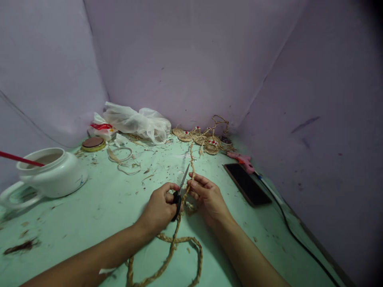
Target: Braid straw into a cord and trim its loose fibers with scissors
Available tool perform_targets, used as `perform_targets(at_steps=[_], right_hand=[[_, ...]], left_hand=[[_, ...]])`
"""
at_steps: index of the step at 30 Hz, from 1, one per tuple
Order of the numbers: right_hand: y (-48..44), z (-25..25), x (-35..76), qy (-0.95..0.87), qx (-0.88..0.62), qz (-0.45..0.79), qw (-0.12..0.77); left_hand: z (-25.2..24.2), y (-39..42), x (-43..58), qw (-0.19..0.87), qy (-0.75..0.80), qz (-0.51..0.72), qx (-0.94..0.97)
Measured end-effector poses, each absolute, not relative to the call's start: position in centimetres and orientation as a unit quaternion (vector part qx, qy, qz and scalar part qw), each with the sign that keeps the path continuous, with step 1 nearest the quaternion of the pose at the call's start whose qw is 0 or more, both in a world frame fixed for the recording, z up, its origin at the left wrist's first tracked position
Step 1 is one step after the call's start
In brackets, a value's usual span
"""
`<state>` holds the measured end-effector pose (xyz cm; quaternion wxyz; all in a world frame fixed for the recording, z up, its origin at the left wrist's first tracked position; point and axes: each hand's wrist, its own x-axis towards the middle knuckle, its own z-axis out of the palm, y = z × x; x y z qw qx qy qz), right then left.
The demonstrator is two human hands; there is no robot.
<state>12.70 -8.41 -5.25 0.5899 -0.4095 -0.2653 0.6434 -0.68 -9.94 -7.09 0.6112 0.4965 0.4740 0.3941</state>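
Observation:
My left hand [160, 205] is closed around the black handles of a pair of scissors [184, 178], whose blades point up and away. Just right of the blades, my right hand [207, 194] pinches a braided straw rope [192, 167] between thumb and fingers. The rope's thin end reaches toward the back, and its thicker length [172, 251] runs down between my hands and loops on the table near my forearms.
At the left stands a white pot [62, 175] with a red stick in it. A plastic bag [137, 121] and coiled straw pieces [212, 147] lie along the back wall. A phone [247, 185] and pink glue gun [243, 160] with a black cable are at right. Scraps litter the green table [104, 215].

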Motion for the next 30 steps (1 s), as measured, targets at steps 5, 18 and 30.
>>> perform_targets(at_steps=[5,18,30], right_hand=[[-8.5,-4.7,12.9,-0.301,-0.433,0.593,0.608],[-8.6,-4.3,13.1,-0.347,-0.477,0.538,0.602],[-9.1,-3.6,12.7,-0.360,-0.446,0.580,0.578]], left_hand=[[-6.5,-9.7,-1.1,0.581,0.471,0.401,0.530],[-5.1,-8.7,-2.2,0.534,0.495,0.437,0.527],[-5.9,-8.8,-2.2,0.542,0.498,0.424,0.528]])
